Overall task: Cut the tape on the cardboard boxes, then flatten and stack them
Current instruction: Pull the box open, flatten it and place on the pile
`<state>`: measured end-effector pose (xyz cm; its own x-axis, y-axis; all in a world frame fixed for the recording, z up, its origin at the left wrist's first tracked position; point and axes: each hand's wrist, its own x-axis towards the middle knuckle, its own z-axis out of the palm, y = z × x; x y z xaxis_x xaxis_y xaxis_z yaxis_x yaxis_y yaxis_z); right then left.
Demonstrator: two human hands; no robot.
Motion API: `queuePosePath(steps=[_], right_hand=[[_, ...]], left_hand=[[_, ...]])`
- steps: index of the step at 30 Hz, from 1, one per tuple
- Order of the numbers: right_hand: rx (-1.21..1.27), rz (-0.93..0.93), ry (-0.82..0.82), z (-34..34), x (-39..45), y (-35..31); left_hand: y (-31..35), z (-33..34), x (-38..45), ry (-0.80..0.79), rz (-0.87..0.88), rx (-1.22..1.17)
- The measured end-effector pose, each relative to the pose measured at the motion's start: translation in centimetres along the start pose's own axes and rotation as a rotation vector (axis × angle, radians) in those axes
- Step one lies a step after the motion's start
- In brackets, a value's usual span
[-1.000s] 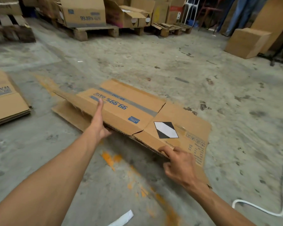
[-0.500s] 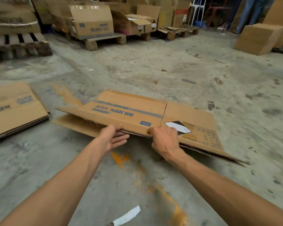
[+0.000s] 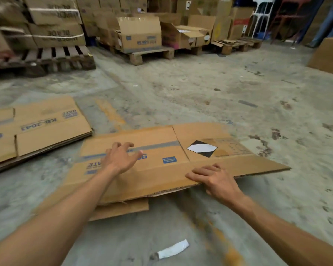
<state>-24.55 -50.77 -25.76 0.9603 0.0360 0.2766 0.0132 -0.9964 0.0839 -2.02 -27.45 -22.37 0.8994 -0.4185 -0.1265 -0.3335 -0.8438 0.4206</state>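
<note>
1. Flattened cardboard box lies on the concrete floor, centre of view, long axis left to right. Its near edge is slightly raised at the right, showing the corrugated core; a lower flap juts out below the near edge.
2. Left hand: palm down over the printed panel, fingers spread and curled, gripping nothing. Whether it presses the board or hovers just above it, I cannot tell.
3. Right hand: flat on the near edge of the box, fingers extended across the top face, not closed round anything.
4. Stack of flattened boxes to the left; its right corner sits near the box's far-left corner, with a narrow strip of floor between.
5. Far and right of the box: wide bare floor, stained. Pallets loaded with cartons line the far side, well apart.
6. A closed carton stands at the far right.
7. White scrap lies on the near floor, between the forearms.
</note>
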Motion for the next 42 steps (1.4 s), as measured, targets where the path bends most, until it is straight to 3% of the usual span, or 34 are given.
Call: queuePosePath(steps=[5, 7, 10, 13, 17, 22, 27, 31, 35, 42], right_hand=[[0.233, 0.004, -0.416, 2.5, 0.5, -1.6], [0.294, 0.041, -0.555, 3.5, 0.4, -1.4], [0.429, 0.113, -0.655, 4.7, 1.4, -1.2], [0.453, 0.203, -0.608, 6.0, 3.7, -1.3], [0.401, 0.323, -0.556, 8.6, 8.2, -1.5], [0.155, 0.335, -0.411, 13.0, 8.5, -2.4], [0.188, 0.339, -0.412, 12.9, 8.9, -2.1], [0.298, 0.277, -0.419, 12.6, 12.7, 1.9], [0.238, 0.539, -0.382, 15.0, 12.8, 6.2], [0.184, 0.561, -0.333, 16.2, 12.2, 6.8]], left_hand=[[-4.6, 4.7, -2.5, -0.502, 0.007, 0.147], [-6.6, 6.7, -3.5, -0.524, -0.007, 0.236], [-8.1, 8.0, -4.1, -0.309, 0.001, 0.302], [-6.9, 8.2, -3.0, -0.134, -0.019, 0.304], [-6.0, 10.3, -0.6, -0.198, -0.083, 0.24], [-7.1, 13.1, -0.8, 0.058, 0.015, 0.264], [-7.1, 12.6, -0.2, 0.057, -0.007, 0.302], [-4.4, 11.4, 4.2, 0.062, -0.014, 0.286], [-4.5, 13.1, 7.2, 0.016, 0.047, 0.235], [-4.9, 13.9, 7.5, 0.029, 0.058, 0.218]])
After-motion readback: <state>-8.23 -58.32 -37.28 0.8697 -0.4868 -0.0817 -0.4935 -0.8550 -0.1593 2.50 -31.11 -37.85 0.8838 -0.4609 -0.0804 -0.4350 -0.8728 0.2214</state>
